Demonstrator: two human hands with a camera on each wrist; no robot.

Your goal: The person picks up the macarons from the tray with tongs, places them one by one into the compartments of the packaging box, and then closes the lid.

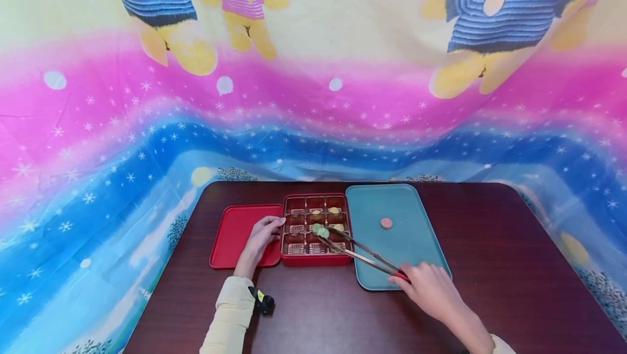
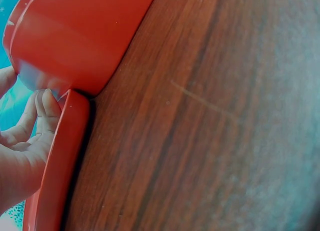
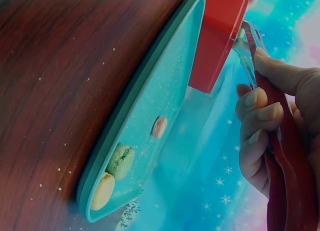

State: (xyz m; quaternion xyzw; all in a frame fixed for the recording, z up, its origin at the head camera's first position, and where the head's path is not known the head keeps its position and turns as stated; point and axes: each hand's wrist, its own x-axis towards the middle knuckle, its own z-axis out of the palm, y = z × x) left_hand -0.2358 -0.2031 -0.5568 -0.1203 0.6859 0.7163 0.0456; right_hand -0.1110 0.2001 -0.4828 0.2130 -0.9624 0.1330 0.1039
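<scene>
My left hand (image 1: 262, 237) holds the left side of a red box (image 1: 313, 260), one digit at its rim and bent fingers (image 2: 48, 103) against its wall. The box has a brown divided insert with yellowish macarons (image 1: 334, 211) in some compartments. In my right hand (image 1: 431, 288) I grip metal tongs (image 1: 367, 258) by their red handles (image 3: 295, 191). Their tips reach over the middle of the box, at a green macaron (image 1: 323, 232); another green one (image 1: 316, 227) shows right beside it.
A teal tray (image 1: 406, 201) stands right of the box with a pink macaron (image 1: 386, 224). The right wrist view also shows a green macaron (image 3: 120, 161) and a yellowish one (image 3: 103, 191) at its near end. A red lid (image 1: 240, 229) lies left, under my left hand.
</scene>
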